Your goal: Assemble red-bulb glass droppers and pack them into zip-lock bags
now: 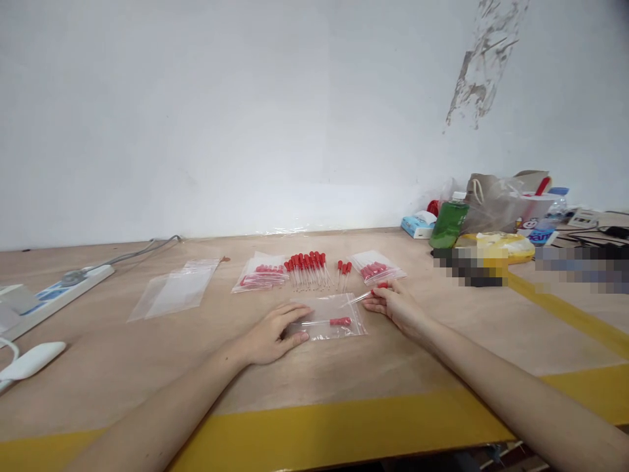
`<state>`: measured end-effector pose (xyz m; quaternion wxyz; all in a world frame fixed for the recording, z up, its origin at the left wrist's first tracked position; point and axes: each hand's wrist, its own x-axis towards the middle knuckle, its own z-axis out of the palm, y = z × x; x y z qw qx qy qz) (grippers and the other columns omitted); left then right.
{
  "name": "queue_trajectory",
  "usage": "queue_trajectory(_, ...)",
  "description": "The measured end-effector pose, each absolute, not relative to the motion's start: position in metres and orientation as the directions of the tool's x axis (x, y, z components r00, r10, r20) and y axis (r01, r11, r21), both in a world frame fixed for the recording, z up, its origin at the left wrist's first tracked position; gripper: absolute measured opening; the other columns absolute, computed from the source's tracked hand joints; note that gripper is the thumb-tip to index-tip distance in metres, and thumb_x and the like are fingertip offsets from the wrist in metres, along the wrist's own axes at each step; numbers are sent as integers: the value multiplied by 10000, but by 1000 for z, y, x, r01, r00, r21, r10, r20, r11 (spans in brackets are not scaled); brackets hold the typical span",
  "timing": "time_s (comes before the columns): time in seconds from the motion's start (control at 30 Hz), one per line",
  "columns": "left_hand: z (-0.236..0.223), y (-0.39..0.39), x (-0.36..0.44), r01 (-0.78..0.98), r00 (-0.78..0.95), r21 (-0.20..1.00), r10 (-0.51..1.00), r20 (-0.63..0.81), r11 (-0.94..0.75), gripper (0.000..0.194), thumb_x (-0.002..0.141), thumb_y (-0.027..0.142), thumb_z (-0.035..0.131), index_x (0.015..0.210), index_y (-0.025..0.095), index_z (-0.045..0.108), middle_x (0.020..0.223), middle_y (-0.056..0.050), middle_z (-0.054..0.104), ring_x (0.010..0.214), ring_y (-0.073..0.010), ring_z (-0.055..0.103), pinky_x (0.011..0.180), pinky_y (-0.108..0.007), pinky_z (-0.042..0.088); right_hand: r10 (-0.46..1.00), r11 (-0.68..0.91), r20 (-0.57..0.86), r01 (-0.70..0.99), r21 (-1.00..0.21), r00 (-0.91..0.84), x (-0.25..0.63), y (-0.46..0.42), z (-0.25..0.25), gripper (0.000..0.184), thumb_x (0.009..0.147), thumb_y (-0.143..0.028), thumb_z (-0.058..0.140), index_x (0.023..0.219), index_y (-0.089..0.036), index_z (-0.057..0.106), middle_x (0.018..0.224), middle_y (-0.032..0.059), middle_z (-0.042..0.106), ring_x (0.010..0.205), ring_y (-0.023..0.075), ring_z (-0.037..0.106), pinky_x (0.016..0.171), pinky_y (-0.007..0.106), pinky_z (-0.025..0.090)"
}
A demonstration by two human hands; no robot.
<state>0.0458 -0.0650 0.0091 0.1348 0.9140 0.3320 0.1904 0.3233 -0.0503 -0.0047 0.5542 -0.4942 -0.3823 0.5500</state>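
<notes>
My left hand [272,334] rests on the left end of a small clear zip bag [330,316] lying on the wooden table, fingers and thumb pinching its edge. One red-capped dropper [328,322] lies inside the bag. My right hand [398,305] is closed on another red-capped dropper [366,295], whose glass tip points into the bag's opening. Behind the bag lies a row of several loose red-capped droppers [308,267].
Two filled bags of droppers [260,273] [377,269] flank the row. A stack of empty clear bags [174,289] lies to the left, with a power strip [54,295] at the far left. A green bottle [449,223], tissues and plastic bags crowd the right. A yellow stripe [319,432] marks the near edge.
</notes>
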Motion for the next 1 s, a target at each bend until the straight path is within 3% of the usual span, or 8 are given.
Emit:
queue_trajectory(0.1,9,-65,45,574,691,370,674,260,-731,462,835,385,458,1267,237,386,1257,-66,459,1146,-209,420,968,-392,348,986,-110,-117,57,-992,-121,335,-48,-4,161,651,-169,630,702,-158,478,587,-8,570,504,75,539,516,194,454)
queue_trajectory(0.2,9,-65,44,585,690,361,680,249,-726,480,840,397,445,1282,231,361,1272,-74,443,1150,-214,417,963,-395,351,959,137,37,345,-928,-281,344,-44,-6,202,583,-264,698,672,-131,575,503,-46,503,436,50,417,418,169,334)
queue_trajectory(0.27,8,-65,44,587,693,353,677,246,-729,486,841,402,440,1286,228,353,1270,-78,444,1147,-214,418,962,-396,352,938,273,154,391,-879,-309,345,-41,-9,222,589,-310,690,700,-131,620,514,-52,489,459,52,396,433,173,309)
queue_trajectory(0.37,8,-64,44,586,696,344,673,250,-734,488,839,406,442,1286,230,353,1263,-77,448,1145,-214,419,965,-395,348,931,334,235,399,-854,-278,336,-39,-15,241,611,-328,669,756,-136,653,537,-51,477,493,60,401,468,182,312)
queue_trajectory(0.6,9,-64,46,565,698,367,666,265,-739,482,834,390,456,1282,240,360,1258,-70,453,1126,-214,435,951,-386,364,926,270,163,295,-917,-340,310,-49,-14,235,664,-291,611,831,-127,642,651,-4,586,572,84,498,527,189,385)
queue_trajectory(0.7,8,-64,46,558,695,374,664,276,-740,470,830,385,464,1268,236,382,1248,-73,465,1124,-223,436,952,-401,360,928,168,58,273,-947,-368,314,-52,-6,269,660,-302,623,863,-126,613,683,3,606,556,77,519,500,177,399)
queue_trajectory(0.83,9,-64,46,547,704,375,654,278,-748,419,833,374,459,1223,226,423,1218,-76,485,1124,-220,434,956,-403,352,980,9,-71,395,-919,-188,324,-41,6,196,711,-258,576,860,-132,563,478,-51,513,358,51,426,344,150,305)
queue_trajectory(1.0,13,-67,48,531,703,421,659,266,-736,279,834,359,458,1069,210,475,1197,-79,490,1097,-206,458,928,-378,376,998,-42,5,718,-695,63,316,1,17,146,741,-186,517,873,-130,543,528,1,595,455,97,559,449,172,411)
